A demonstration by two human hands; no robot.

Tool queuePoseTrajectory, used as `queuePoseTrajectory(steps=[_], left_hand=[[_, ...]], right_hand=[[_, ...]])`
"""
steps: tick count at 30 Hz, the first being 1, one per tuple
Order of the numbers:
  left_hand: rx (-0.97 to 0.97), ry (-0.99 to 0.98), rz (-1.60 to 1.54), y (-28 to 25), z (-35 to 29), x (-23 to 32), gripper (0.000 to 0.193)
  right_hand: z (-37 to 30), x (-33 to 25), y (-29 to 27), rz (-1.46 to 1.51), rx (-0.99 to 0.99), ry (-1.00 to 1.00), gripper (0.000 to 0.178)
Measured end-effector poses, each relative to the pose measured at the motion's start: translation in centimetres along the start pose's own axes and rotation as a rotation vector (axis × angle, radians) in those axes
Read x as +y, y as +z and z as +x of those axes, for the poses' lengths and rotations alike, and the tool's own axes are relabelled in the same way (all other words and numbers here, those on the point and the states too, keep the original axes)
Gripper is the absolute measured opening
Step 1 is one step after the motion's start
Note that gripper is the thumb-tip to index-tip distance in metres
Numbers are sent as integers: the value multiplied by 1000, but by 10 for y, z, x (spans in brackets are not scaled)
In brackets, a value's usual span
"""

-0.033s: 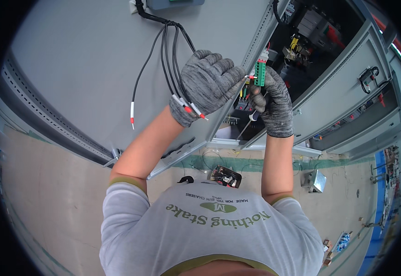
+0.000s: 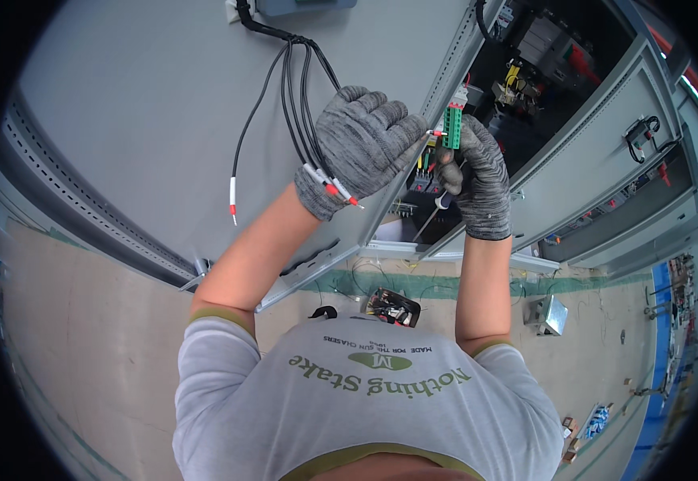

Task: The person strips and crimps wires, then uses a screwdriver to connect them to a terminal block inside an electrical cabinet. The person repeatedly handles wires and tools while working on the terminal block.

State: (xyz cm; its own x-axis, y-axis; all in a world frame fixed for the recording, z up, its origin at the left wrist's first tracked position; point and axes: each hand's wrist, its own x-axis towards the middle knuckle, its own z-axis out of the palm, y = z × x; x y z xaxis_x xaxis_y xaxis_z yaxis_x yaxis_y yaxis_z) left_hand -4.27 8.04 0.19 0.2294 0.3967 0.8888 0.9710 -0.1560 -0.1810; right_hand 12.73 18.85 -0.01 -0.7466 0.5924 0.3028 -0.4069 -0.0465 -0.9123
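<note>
In a grey striped glove, my left hand pinches a wire with a white sleeve and red-collared tip. That tip meets the left side of a green terminal connector. Gloved too, my right hand is closed round the connector from the right. A screwdriver is tucked in its lower fingers, its shaft pointing down-left. Several black wires hang from a thick cable, some across my left wrist; their visible ends carry white sleeves and red tips. One wire hangs apart at the left.
A grey cabinet door panel spans the left. The open cabinet at right holds dark components and wiring. Another grey door stands beyond it. A tool box and a metal box are on the floor.
The hanging wire ends have swung slightly to the right. Both hands stay nearly where they were, with the wire tip still at the connector.
</note>
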Motion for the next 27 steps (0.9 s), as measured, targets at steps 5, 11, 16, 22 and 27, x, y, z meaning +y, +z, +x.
queuePoseTrajectory(steps=[5,11,16,22,27], left_hand=[[-39,8,53,11,-2,-3,20],[-132,-4,28,10,0,0,18],[-164,-13,17,10,-2,-1,22],[-213,-100,-17,16,-4,-8,23],[-179,-241,-163,1,-4,4,49]], right_hand=[[-3,0,13,-298,270,-28,20],[-3,1,27,-251,283,13,19],[0,14,38,-232,285,-76,20],[9,9,43,-253,253,-38,22],[8,9,39,-233,257,-38,22]])
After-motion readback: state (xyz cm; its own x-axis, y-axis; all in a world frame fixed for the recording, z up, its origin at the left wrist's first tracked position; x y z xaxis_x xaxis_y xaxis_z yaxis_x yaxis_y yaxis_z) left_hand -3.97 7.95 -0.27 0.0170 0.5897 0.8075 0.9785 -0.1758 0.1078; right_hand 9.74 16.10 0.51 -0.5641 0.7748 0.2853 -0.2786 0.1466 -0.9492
